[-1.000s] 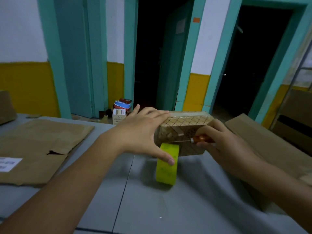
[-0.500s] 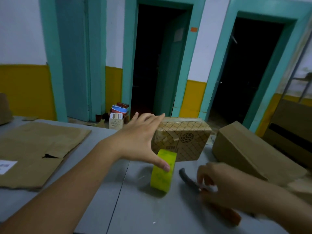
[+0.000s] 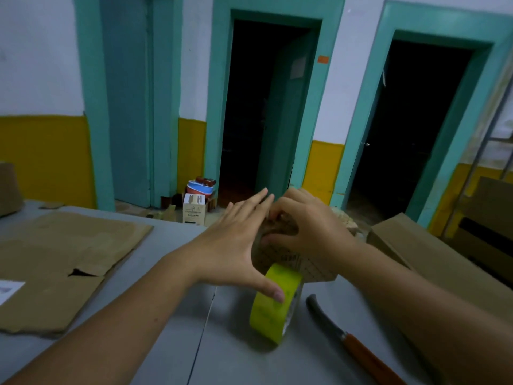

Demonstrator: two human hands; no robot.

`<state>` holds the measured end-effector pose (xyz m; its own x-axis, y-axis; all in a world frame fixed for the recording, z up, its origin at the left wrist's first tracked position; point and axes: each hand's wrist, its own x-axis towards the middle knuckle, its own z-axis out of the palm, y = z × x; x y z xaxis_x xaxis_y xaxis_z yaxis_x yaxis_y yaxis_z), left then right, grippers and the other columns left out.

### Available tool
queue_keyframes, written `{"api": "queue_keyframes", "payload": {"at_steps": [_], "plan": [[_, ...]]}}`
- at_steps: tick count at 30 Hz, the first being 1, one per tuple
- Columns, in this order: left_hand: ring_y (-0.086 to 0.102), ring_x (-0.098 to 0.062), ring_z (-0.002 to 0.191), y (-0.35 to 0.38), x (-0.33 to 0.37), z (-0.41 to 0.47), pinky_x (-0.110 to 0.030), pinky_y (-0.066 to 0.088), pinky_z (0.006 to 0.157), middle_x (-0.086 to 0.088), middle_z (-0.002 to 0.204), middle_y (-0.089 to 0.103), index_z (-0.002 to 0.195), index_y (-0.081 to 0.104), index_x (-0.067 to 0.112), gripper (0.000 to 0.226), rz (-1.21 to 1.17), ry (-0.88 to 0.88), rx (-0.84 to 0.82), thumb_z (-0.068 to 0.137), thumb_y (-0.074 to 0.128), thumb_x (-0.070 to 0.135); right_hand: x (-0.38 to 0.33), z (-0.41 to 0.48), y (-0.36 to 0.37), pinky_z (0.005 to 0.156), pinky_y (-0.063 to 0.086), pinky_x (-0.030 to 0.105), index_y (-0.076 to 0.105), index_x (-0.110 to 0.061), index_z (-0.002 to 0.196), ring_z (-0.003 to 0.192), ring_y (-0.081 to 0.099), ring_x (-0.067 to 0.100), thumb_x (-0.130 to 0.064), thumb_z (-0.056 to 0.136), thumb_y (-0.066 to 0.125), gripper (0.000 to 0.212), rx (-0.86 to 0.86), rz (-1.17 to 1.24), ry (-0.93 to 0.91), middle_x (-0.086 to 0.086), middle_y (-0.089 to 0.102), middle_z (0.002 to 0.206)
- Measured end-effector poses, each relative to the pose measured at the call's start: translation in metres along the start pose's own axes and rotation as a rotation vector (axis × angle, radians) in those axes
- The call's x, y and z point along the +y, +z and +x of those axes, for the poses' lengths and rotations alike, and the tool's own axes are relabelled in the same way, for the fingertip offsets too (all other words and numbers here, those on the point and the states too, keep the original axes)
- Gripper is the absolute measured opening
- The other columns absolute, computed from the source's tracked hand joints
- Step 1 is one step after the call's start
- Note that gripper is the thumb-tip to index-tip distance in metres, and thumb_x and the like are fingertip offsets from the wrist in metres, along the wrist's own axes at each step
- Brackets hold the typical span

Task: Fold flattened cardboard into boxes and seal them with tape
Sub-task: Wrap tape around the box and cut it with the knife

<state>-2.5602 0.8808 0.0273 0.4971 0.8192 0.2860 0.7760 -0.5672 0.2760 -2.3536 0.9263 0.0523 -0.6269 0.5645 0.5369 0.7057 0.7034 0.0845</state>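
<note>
Nearest, a knife (image 3: 347, 337) lies by the tabletop's (image 3: 166, 343) right edge. Beside it the tape roll (image 3: 273, 301) stands on edge under the thumb of the wide-spread left hand (image 3: 236, 245). Behind, the right hand (image 3: 311, 229) grips the small box (image 3: 277, 254). Flattened cardboard (image 3: 69, 254) lies by the left edge.

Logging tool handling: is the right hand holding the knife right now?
No, the knife lies on the table beside the tape roll, while the right hand grips the small box.

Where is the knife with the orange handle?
In the head view, the knife lies on the grey table at lower right, right of the yellow tape roll and nearer than the small box the right hand grips.
</note>
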Motion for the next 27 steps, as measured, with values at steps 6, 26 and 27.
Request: {"api": "queue_keyframes", "payload": {"at_steps": [6,26,27], "plan": [[-0.035,0.010,0.143,0.008,-0.004,0.001,-0.043,-0.002,0.129,0.034,0.160,-0.033,0.160,-0.024,0.042,0.149,-0.051,0.029,0.028,0.059,0.077,0.086,0.011,-0.002,0.011,0.079,0.050,0.034,0.065,-0.030,0.114,0.100,0.045,0.010,-0.062,0.075,0.070,0.051,0.049,0.051,-0.018,-0.011,0.053,0.110],[-0.001,-0.010,0.160,0.039,-0.013,0.008,-0.048,0.019,0.130,0.016,0.173,-0.013,0.144,-0.045,0.050,0.153,-0.527,-0.178,-0.087,0.060,0.077,0.087,0.012,-0.008,0.020,0.086,0.050,0.035,0.062,-0.032,0.119,0.105,0.043,0.009,-0.059,0.067,0.075,0.060,0.069,0.117,0.027,-0.013,0.048,0.115],[0.000,-0.010,0.160,0.041,-0.014,0.008,-0.048,0.019,0.130,0.016,0.174,-0.010,0.143,-0.045,0.052,0.153,-0.557,-0.171,-0.084,0.060,0.077,0.087,0.012,-0.008,0.021,0.086,0.050,0.035,0.062,-0.032,0.118,0.105,0.042,0.009,-0.059,0.068,0.075,0.059,0.069,0.120,0.024,-0.013,0.047,0.114]]}}
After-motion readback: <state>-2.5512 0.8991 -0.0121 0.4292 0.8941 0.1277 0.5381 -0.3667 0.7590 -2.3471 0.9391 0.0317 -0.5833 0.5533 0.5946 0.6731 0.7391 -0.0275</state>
